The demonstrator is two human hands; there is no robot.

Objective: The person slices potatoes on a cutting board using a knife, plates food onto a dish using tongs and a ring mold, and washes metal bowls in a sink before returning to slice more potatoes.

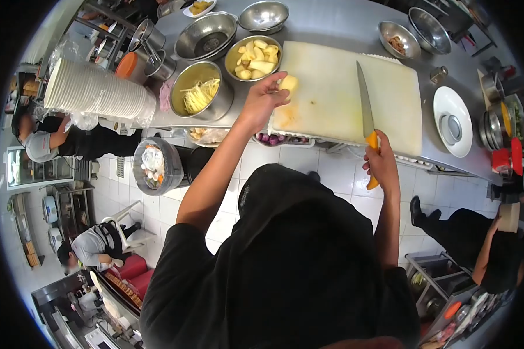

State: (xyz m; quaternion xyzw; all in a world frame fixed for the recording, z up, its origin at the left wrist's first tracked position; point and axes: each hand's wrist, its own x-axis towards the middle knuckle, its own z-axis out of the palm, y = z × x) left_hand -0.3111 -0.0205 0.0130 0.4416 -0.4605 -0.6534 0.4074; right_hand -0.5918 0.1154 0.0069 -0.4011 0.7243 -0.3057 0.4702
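Note:
My left hand (266, 100) holds a peeled yellow potato piece (289, 86) over the left edge of the white cutting board (332, 87). In my right hand (382, 163) is the yellow handle of a long knife (365, 104); its blade points away from me over the right part of the board. Just beyond my left hand sits a metal bowl of peeled pieces (254, 59). Left of it stands a metal pot with thin yellow strips (200, 96). An orange-brown stain marks the board near my left hand.
Empty metal bowls (264, 16) stand at the back. Stacked white containers (99, 90) lie at the left. A bowl with brownish food (399, 41) and a white plate (452, 122) are at the right. Below the table is a lined bin (157, 166). Other people are at both sides.

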